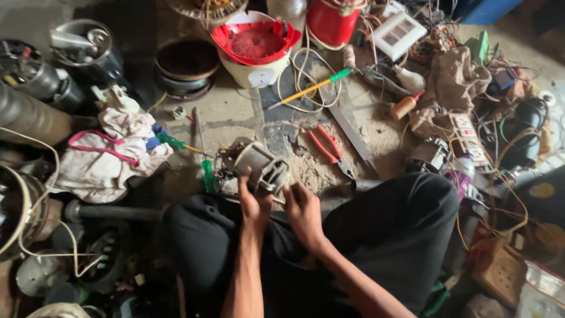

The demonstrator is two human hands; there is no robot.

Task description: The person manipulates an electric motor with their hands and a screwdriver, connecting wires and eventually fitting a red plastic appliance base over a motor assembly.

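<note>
A small electric motor point(256, 164) with a metal frame and copper windings rests on the stone floor just beyond my crossed legs in black trousers. My left hand point(253, 203) grips its near side, thumb up against the casing. My right hand point(303, 212) is at the motor's near right corner, fingers curled against it. Red-handled pliers point(329, 150) lie just right of the motor. A green-handled screwdriver point(207, 175) lies at its left.
A red and cream appliance base point(257, 50) stands beyond, with a long yellow and green screwdriver point(312, 87) and a metal blade point(353, 134). Rags point(106, 159) lie left. Switch plates, wires and another motor point(428, 154) crowd the right. Pots and canisters fill the far left.
</note>
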